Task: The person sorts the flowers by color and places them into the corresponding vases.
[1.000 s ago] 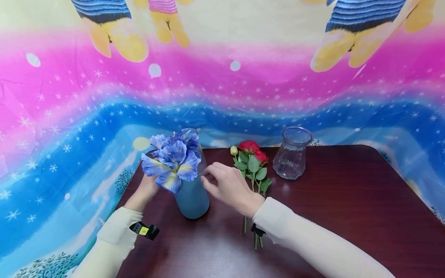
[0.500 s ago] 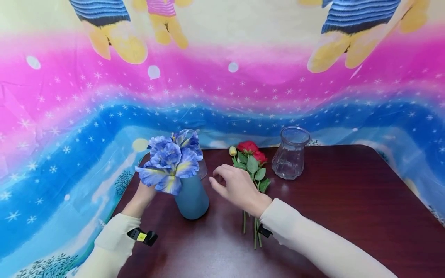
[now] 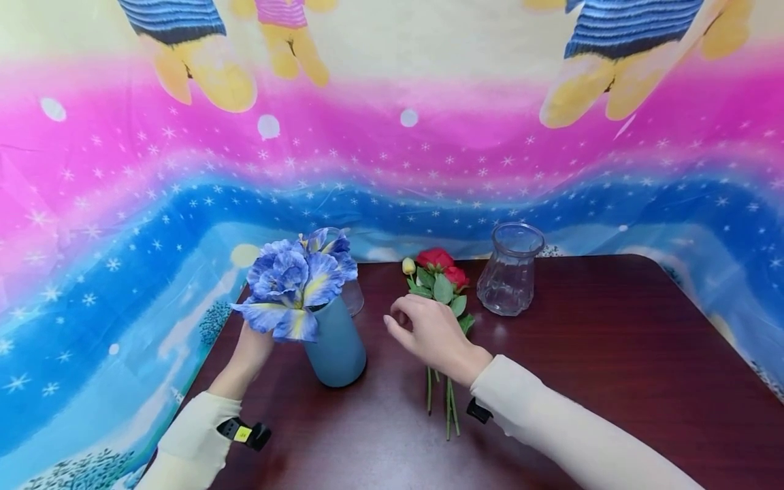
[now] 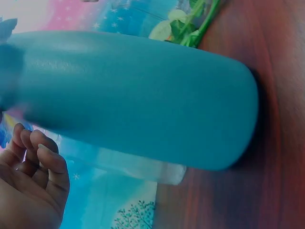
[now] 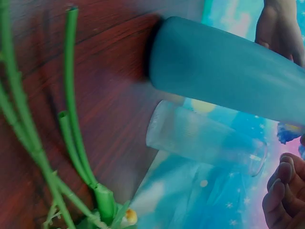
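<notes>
A matte blue-green vase stands upright at the left of the table, with blue irises with yellow streaks in its mouth, their petals hanging over its left side. My left hand is left of the vase, partly behind the petals. The left wrist view shows that hand apart from the vase, fingers loosely curled around nothing. To the right of the vase, my right hand hovers over red roses and their stems, fingers loosely bent and holding nothing.
Behind the blue-green vase stands a clear glass vase, mostly hidden in the head view. A wide-rimmed glass vase stands near the table's back edge, right of the roses. A yellow bud lies beside them. A printed cloth hangs behind.
My right hand has drawn away from the vase to the right, over the stems. The left hand has moved slightly left and down, and the irises have settled further left over the rim.
</notes>
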`<state>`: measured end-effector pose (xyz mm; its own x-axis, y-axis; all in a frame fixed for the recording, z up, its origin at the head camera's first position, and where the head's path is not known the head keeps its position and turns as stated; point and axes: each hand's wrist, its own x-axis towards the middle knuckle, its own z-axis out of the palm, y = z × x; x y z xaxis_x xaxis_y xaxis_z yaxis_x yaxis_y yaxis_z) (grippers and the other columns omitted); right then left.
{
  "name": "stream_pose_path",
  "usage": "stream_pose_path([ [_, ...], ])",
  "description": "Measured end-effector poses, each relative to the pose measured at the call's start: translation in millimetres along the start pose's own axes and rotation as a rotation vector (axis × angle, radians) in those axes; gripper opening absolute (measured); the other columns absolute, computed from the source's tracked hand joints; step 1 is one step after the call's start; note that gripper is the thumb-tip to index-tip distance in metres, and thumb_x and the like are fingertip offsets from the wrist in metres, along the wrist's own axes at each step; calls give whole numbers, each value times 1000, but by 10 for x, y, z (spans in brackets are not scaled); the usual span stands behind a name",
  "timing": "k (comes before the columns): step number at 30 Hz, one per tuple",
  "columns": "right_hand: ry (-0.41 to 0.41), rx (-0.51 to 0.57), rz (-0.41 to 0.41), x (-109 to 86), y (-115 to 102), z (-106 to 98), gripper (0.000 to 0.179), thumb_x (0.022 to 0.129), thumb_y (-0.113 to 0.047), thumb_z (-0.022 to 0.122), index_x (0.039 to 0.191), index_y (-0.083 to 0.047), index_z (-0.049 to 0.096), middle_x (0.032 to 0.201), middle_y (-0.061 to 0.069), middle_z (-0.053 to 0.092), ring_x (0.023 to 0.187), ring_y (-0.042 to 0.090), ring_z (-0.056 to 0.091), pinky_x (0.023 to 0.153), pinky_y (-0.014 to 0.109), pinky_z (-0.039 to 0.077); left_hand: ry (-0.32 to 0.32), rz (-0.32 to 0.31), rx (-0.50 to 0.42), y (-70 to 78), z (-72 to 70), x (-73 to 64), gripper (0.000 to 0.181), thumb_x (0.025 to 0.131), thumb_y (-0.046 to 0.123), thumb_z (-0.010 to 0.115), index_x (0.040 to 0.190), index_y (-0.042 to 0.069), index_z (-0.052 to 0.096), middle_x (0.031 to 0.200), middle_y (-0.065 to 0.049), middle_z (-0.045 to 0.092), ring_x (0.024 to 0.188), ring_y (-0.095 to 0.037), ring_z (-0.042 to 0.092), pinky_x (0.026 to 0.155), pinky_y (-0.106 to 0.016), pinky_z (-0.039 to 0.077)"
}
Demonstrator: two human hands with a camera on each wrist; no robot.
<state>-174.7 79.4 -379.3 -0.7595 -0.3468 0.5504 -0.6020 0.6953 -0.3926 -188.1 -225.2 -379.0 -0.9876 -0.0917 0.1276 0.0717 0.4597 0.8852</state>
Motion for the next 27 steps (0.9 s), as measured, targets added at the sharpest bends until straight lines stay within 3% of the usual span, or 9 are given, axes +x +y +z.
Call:
stream_pose_path([
  [3,-10,-10,16,-36,42,-10,8,92,-22,72,85,-19,69,75,-11,58,62,1,49,57,19,42,-16,41,-55,-66,-8,-5,28,109,19,41,117,-5,52,81,1,59,59,-4,55,59,-24,50],
  [5,-21,-7,31,-58,70,-20,9,93,-23,71,85,-19,68,74,-11,58,61,1,48,56,19,41,-26,92,-92,-113,-5,-18,22,108,17,43,107,-3,53,70,6,54,50,-13,53,52,-30,50],
  [9,-50,-5,69,-96,122,-39,9,94,-25,70,86,-21,68,74,-11,57,61,1,47,55,20,41,-28,172,-104,-194,19,-84,20,105,8,46,90,-1,55,62,-1,54,48,-20,52,50,-34,49],
  [14,-72,-29,113,-165,195,-30,10,95,-27,69,86,-22,67,73,-13,54,58,2,44,53,19,38,-22,191,-86,-309,62,-172,19,102,3,48,87,-3,58,62,-3,58,48,-21,53,49,-34,48],
  [18,-66,-38,127,-226,260,-12,9,94,-26,69,86,-22,67,72,-13,54,58,1,44,54,19,39,-40,193,-112,-396,92,-236,11,103,3,50,107,-1,59,82,7,64,61,-9,60,56,-33,54],
  [22,-62,-45,136,-266,321,-17,10,94,-26,69,86,-21,67,72,-14,55,59,1,45,55,20,40,-125,264,-197,-473,104,-274,36,101,2,51,135,11,51,117,20,61,100,4,64,79,-20,56],
  [24,-61,-47,140,-280,350,-22,9,94,-27,69,86,-21,67,72,-14,56,58,1,46,55,20,40,-188,231,-210,-479,101,-306,51,100,4,52,148,9,39,139,10,54,122,-1,57,95,-24,54],
  [27,-63,-57,145,-301,386,-24,9,94,-27,69,87,-21,68,72,-14,56,58,0,46,54,20,40,-255,144,-216,-458,120,-348,72,98,9,56,159,4,19,162,-13,31,150,-25,34,118,-49,38],
])
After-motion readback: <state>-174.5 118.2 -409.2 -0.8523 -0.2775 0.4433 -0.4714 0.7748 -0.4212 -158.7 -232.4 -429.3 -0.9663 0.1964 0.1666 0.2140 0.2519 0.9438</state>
